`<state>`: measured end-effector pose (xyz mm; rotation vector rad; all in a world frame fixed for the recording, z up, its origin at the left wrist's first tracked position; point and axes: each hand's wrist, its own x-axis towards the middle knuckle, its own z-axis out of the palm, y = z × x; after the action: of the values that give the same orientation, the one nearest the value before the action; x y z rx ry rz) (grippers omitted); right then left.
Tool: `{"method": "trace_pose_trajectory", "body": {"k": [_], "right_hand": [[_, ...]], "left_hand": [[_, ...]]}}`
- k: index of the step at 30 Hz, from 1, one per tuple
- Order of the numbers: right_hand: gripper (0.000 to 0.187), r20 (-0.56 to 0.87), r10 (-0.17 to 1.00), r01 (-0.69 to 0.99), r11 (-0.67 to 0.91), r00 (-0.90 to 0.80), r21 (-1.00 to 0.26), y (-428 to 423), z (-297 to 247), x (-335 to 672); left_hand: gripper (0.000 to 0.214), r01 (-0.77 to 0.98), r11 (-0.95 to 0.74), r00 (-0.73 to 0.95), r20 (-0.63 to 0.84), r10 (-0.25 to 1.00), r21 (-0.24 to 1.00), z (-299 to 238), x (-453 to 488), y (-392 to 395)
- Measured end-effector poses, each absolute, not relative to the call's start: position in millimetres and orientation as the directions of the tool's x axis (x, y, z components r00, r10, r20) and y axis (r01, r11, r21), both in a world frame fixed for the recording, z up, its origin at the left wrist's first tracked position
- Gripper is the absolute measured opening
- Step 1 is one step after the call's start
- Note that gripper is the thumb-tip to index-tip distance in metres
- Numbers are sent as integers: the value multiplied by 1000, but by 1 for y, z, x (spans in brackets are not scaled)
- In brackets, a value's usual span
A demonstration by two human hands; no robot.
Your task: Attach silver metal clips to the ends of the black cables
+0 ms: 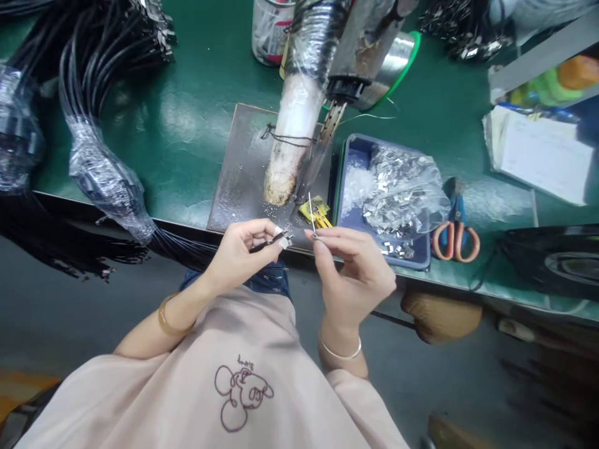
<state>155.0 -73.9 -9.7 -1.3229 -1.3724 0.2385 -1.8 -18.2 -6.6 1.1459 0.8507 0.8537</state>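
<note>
My left hand (250, 246), white tape on a finger and thumb, is closed on the end of a thin black cable (269, 242) with a small shiny tip. Just to its right, my right hand (349, 262) pinches a thin pale wire (311, 209) that sticks up from the fingertips. Whether a small metal piece is also in that pinch, I cannot tell. Both hands are at the table's front edge, a short gap apart. Above them a soldering iron (322, 146) points down beside a whitish, scorched tube (297, 118). A yellow piece (318, 212) lies below the iron's tip.
A blue tray (344, 215) with small metal clips (397, 193) in plastic stands right, then orange-handled cutters (455, 240) and papers (543, 153). Bundled black cables (105, 168) hang over the edge at left. A wire spool (397, 68) and a jar (271, 34) stand behind.
</note>
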Motion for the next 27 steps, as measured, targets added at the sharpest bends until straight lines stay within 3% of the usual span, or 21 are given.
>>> {"method": "trace_pose_trajectory", "body": {"k": [6,13,20,24,27], "right_hand": [[11,351,909,362,256,226,-896,-67,-13,154],[14,343,923,334,272,175,-902,-64,-14,155],[12,365,911,390,270,193,-880,-68,-14,153],[8,268,949,225,229,166,-947,-65,-21,155],[16,198,976,108,188,91,-976,-62,-26,157]], "left_hand": [[38,-20,100,450,-80,889,995,-3,-4,-15],[45,22,-2,497,-9,868,1000,-3,-7,-13],[33,26,-44,487,26,873,999,-5,-6,-15],[11,4,-146,436,129,891,989,-13,-9,-20],[6,-27,-257,423,244,873,966,-18,-12,-22]]}}
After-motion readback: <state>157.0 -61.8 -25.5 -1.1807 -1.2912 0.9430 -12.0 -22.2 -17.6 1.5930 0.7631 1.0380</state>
